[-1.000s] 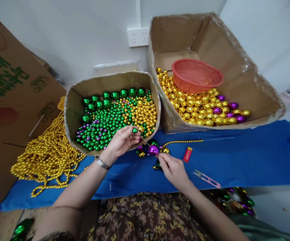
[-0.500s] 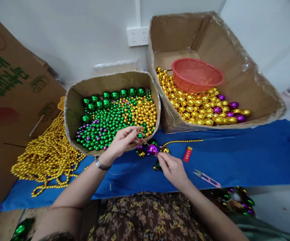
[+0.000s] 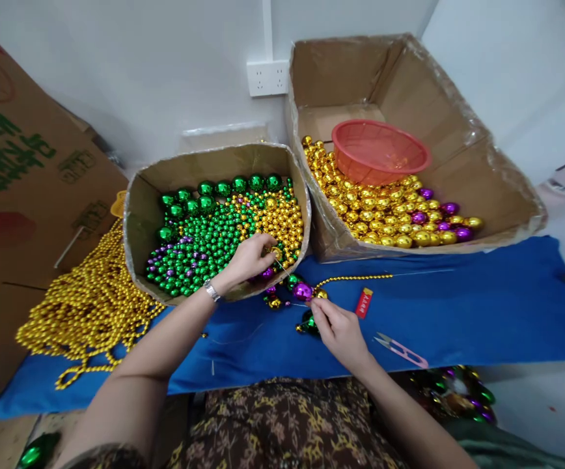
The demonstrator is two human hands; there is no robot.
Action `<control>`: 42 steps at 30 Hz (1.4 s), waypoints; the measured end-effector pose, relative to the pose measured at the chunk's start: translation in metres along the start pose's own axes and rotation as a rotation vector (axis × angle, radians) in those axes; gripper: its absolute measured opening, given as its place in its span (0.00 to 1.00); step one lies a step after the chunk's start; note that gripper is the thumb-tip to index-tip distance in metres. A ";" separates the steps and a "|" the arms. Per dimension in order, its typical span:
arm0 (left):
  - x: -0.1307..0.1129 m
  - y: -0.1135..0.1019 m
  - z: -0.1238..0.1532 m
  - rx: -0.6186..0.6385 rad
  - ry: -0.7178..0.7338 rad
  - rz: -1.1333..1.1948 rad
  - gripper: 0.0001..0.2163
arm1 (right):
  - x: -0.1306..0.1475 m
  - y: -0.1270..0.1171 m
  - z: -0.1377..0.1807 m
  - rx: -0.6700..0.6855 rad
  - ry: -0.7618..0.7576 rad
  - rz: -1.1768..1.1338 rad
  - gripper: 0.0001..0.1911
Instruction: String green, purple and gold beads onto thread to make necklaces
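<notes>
My left hand is over the near right edge of the smaller box, thumb and fingers closed at a gold bead. From that bead a thin needle slants down toward a shiny purple ball. My right hand pinches just below the purple ball, on what looks like the needle's other end; the fingertips partly hide it. Around the ball hang strung green, gold and purple beads, including a large green ball beside my right fingers. A strand of small gold beads trails to the right.
The smaller cardboard box holds green, gold and purple beads. A larger box contains gold and purple balls and a red basket. Gold bead strands lie left. Pink thread snips and a red packet rest on blue cloth.
My left hand has moved slightly up, its fingers now at a gold bead; the green bead seen at the needle is no longer visible there. My right hand stays by the purple ball.
</notes>
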State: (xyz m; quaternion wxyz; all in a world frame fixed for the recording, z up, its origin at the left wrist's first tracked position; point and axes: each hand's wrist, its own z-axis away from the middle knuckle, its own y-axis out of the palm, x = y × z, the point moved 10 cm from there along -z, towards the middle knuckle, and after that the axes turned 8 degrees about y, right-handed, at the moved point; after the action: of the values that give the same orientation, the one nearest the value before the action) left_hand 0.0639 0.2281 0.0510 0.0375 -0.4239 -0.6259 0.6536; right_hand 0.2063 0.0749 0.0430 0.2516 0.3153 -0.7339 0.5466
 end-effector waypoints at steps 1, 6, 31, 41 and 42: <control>0.003 -0.003 0.002 -0.032 -0.016 0.083 0.15 | -0.001 0.000 0.000 0.003 0.002 0.001 0.11; -0.004 0.001 0.003 -0.010 0.045 0.067 0.19 | -0.001 0.005 0.000 0.013 0.001 0.006 0.12; 0.010 0.003 0.040 -0.268 -0.298 1.287 0.14 | -0.001 -0.001 0.001 -0.014 -0.016 0.011 0.12; 0.007 -0.014 0.042 -0.336 -0.207 0.982 0.16 | 0.003 0.000 0.004 -0.030 -0.083 0.092 0.11; 0.005 -0.018 0.043 -0.349 -0.191 0.907 0.16 | 0.004 -0.001 0.004 -0.037 -0.087 0.104 0.11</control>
State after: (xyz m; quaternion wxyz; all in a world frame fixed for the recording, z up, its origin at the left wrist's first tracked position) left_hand 0.0256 0.2012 0.0579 -0.3800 -0.5916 -0.4791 0.5254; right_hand 0.2046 0.0704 0.0451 0.1965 0.2956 -0.7693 0.5312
